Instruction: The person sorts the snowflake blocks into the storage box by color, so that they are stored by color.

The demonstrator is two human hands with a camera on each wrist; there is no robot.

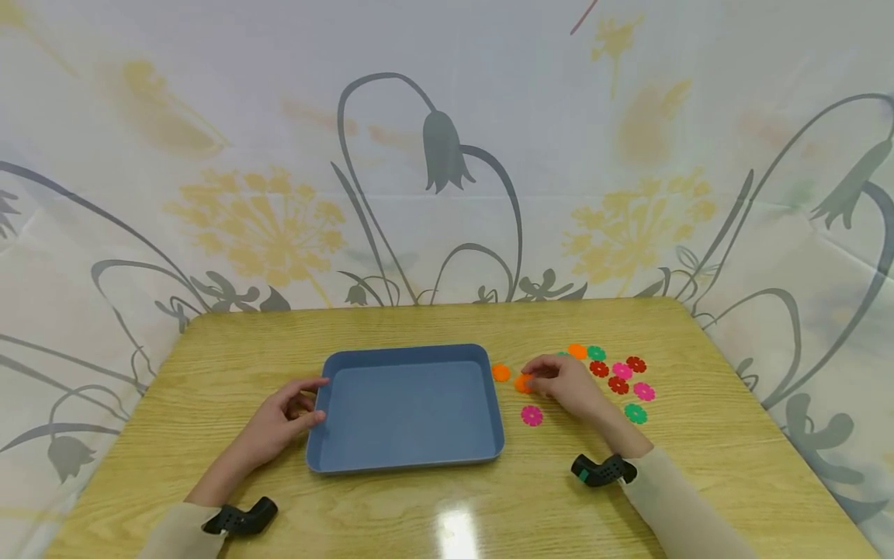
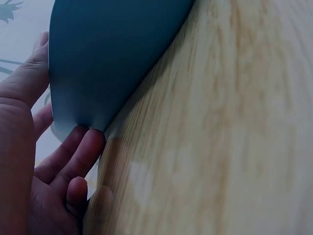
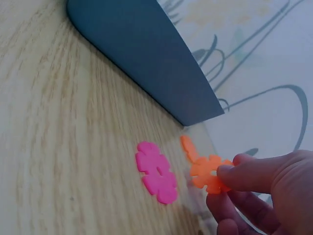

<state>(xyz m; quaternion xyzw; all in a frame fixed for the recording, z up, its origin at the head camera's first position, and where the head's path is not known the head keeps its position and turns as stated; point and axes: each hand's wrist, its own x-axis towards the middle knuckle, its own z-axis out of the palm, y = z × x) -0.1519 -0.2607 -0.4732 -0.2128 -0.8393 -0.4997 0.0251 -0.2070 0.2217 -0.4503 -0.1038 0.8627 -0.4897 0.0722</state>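
Observation:
Between the two hands a shallow blue-grey rectangular tray (image 1: 415, 419) lies on the wooden table, with nothing inside. My left hand (image 1: 279, 423) holds its left side: thumb and forefinger are at the rim, and other fingertips touch the outer wall (image 2: 107, 63). To the right of the tray, my right hand (image 1: 569, 384) pinches an orange flower-shaped plastic disc (image 3: 208, 174) between thumb and fingers. Another orange disc (image 1: 500, 373) lies close to the tray's right wall. Nearer me is a pink disc (image 1: 532, 416), flat on the table.
Several more flower-shaped discs lie loose beyond and right of my right hand, among them a green disc (image 1: 636, 413), a red disc (image 1: 618, 385) and a pink disc (image 1: 645, 391). A flower-patterned cloth (image 1: 391, 233) hangs behind the table (image 1: 377, 512).

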